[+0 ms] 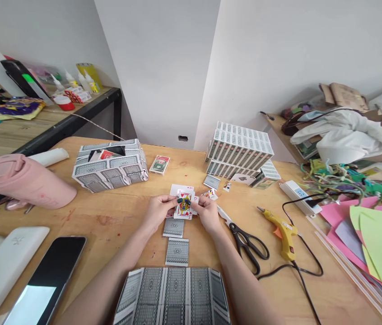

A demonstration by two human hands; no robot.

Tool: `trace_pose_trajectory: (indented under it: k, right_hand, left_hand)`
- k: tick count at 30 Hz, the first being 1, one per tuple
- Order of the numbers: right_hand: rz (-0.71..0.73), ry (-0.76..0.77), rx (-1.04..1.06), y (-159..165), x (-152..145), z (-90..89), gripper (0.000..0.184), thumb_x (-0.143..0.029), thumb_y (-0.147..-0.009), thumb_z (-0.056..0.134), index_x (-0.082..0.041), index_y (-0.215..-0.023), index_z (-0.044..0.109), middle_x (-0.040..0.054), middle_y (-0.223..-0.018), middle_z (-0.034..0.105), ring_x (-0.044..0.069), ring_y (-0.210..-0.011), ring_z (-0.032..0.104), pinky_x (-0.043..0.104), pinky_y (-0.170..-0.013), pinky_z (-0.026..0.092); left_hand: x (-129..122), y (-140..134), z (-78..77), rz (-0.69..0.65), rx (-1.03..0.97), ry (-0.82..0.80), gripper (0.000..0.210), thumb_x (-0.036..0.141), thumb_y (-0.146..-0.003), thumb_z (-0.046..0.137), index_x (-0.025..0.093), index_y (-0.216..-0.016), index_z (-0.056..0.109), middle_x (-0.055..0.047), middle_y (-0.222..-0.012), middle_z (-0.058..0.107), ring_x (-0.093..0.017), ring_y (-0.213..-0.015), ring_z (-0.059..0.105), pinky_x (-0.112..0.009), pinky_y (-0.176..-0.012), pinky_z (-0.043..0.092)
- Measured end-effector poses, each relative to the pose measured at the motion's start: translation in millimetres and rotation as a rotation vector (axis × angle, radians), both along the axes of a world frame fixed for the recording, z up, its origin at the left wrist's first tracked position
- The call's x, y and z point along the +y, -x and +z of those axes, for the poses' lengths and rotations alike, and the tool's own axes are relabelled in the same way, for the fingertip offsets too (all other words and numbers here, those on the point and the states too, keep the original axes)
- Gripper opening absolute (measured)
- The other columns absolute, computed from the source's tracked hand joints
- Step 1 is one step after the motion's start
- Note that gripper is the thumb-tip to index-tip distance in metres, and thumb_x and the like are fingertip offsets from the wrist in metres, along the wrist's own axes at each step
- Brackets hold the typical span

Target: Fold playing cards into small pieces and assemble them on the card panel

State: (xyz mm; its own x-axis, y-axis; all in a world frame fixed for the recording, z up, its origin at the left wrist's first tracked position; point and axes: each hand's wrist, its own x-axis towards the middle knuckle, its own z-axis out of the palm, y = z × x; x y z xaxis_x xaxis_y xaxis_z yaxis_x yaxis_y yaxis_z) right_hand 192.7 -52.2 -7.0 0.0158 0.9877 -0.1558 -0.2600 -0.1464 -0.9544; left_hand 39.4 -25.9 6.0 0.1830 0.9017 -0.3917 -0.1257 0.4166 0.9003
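Note:
Both hands meet over the middle of the wooden table at a jack of hearts playing card (184, 210), held face up. My left hand (160, 208) pinches its left side, and my right hand (208, 212) grips the right side, thumbs on the face. Other face-up cards (181, 188) show behind and beneath it. Two patterned card backs lie nearer me, one card (177, 252) below the other. At the front edge stands a structure made of joined cards (176, 293), between my forearms. Black-handled scissors (245, 241) lie just right of my right hand.
A card-covered box (109, 164) stands back left beside a card pack (159, 164). Stacked card packs (240, 146) rise back right. A yellow glue gun (284, 232) with its cord, a power strip (299, 196), a pink tumbler (25, 180) and a phone (47, 280) flank the work area.

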Motion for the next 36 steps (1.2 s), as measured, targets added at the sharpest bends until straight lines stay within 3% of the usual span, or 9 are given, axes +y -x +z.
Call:
trace_pose_trajectory:
  k: [5,12,18,28,36]
  right_hand:
    - [0.008,0.005,0.032,2,0,3.1,0.029,-0.042,-0.058,0.073,-0.017,-0.066,0.063,0.0014,-0.061,0.065,0.017,-0.053,0.058,0.03,-0.056,0.046]
    - [-0.008,0.019,0.093,14,0,9.9,0.028,-0.04,-0.054,0.076,-0.017,-0.06,0.06,-0.0016,-0.055,0.062,0.013,-0.047,0.053,0.025,-0.051,0.042]
    - [-0.025,0.038,0.086,15,0,11.0,0.031,-0.041,-0.051,0.076,-0.017,-0.058,0.058,-0.0021,-0.052,0.06,0.011,-0.045,0.049,0.024,-0.048,0.04]
    - [0.017,0.011,0.051,13,0,14.1,0.032,-0.042,-0.052,0.076,-0.017,-0.056,0.055,-0.0042,-0.048,0.054,0.01,-0.044,0.045,0.022,-0.046,0.037]
    - [0.015,0.018,0.09,13,-1,14.0,0.031,-0.043,-0.053,0.075,-0.018,-0.062,0.06,-0.0015,-0.055,0.061,0.013,-0.049,0.052,0.026,-0.051,0.042]
  left_hand:
    - [-3,-5,-3.5,0.068,0.058,-0.071,0.035,0.042,-0.056,0.071,0.011,-0.069,0.063,-0.001,-0.058,0.06,-0.012,-0.049,0.053,-0.023,-0.046,0.041]
    - [-5,-8,-16.7,0.199,0.349,-0.379,0.029,0.039,-0.076,0.051,0.017,-0.058,0.044,0.005,-0.052,0.043,-0.008,-0.051,0.04,-0.019,-0.048,0.032]
    - [-9,-8,-15.0,0.156,0.591,-0.569,0.026,0.033,-0.084,0.041,0.02,-0.062,0.035,0.004,-0.058,0.042,-0.01,-0.056,0.041,-0.02,-0.052,0.031]
    - [-13,-9,-14.1,0.177,0.568,-0.574,0.02,0.031,-0.081,0.044,0.02,-0.066,0.041,0.004,-0.056,0.048,-0.01,-0.05,0.044,-0.02,-0.05,0.031]
    - [-15,-6,-12.5,0.189,0.503,-0.55,0.029,0.039,-0.083,0.043,0.019,-0.062,0.043,0.003,-0.054,0.047,-0.01,-0.051,0.043,-0.02,-0.049,0.031]
